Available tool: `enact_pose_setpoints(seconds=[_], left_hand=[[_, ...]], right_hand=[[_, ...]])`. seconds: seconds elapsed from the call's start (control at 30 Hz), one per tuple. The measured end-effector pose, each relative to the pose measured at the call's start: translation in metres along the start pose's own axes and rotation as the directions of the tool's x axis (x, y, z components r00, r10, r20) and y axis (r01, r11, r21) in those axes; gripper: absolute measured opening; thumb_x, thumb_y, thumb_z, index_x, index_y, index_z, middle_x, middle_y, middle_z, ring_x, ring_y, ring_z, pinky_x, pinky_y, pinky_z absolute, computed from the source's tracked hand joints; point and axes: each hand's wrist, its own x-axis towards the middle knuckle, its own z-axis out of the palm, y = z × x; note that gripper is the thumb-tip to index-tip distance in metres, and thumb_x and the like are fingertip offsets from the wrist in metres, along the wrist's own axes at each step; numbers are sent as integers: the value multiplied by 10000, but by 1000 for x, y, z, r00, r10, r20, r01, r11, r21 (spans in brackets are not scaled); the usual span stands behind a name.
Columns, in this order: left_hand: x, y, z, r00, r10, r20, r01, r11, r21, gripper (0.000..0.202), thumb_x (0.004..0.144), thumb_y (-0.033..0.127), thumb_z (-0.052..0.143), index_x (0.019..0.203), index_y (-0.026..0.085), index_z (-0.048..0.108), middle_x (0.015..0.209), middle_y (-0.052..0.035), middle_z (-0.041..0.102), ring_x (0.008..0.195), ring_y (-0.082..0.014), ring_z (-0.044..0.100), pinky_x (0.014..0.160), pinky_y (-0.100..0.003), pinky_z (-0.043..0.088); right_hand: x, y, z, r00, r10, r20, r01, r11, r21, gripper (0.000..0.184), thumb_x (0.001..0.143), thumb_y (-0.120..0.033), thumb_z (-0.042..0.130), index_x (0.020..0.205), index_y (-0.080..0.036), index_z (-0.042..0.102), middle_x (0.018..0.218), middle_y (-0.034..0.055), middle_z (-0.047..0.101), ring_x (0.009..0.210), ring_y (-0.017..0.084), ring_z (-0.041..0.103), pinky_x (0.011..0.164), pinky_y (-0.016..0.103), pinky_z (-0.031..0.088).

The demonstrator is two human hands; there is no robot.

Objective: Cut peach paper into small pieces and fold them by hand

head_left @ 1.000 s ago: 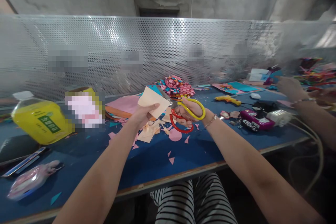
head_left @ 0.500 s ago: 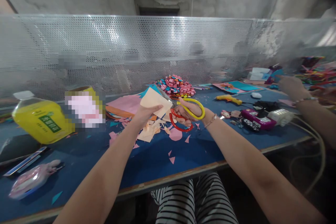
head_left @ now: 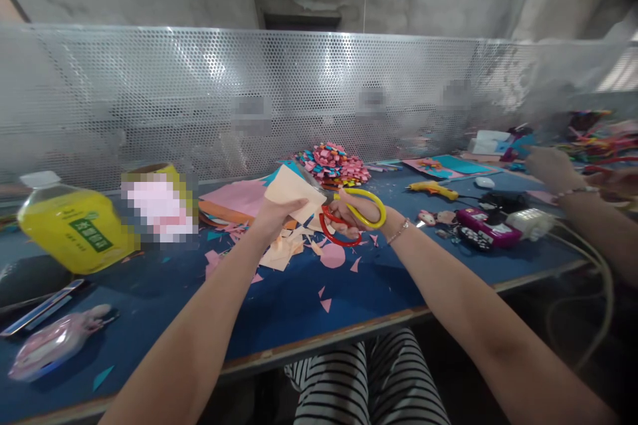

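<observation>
My left hand point(head_left: 273, 214) is closed on a pale peach sheet of paper point(head_left: 293, 190), held up above the blue table point(head_left: 279, 305). My right hand point(head_left: 359, 216) grips scissors point(head_left: 349, 218) with one yellow and one red handle loop; the blades point left into the paper's right edge. Below both hands lie peach and pink paper offcuts point(head_left: 289, 247) scattered on the table.
A yellow bottle point(head_left: 70, 224) lies at the left; a phone point(head_left: 37, 307) and a pink pouch point(head_left: 52, 342) sit near the front left. Coloured paper sheets point(head_left: 234, 202), a heap of paper bits point(head_left: 333, 163), a glue gun point(head_left: 433, 188) and another person's hand point(head_left: 548, 165) are further back and right.
Both hands have shifted slightly left and up with the paper and scissors. The scissor handles have closed a little. The other person's hand at the right moved slightly.
</observation>
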Motion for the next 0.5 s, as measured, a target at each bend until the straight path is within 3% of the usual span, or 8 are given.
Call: enact_pose_setpoints(seconds=[0.13,0.27,0.5], left_hand=[[-4,2,3,998,-47,45,52,993,-102,442,538,165,748,965,156,634,906,-67,696,872,-201,634,771,-280,506],[-7,4,5,982,-155,108,174,964,-201,378,608,120,651,985,141,631,844,-69,704,843,-207,643,776,-303,508],[-10,4,5,958,-242,152,283,879,-383,394,658,99,528,1039,173,596,906,-72,698,899,-236,633,830,-440,489]], right_hand=[[2,1,-2,1000,-5,19,5,999,34,592,829,-632,56,744,-154,394,576,-14,446,327,37,315,296,187,339],[2,3,-5,999,10,47,-14,995,94,623,806,-667,59,771,-152,406,574,-18,455,340,42,326,320,194,360],[1,2,-5,997,23,73,-36,982,184,620,800,-672,47,833,-158,391,557,-19,461,339,63,352,315,204,342]])
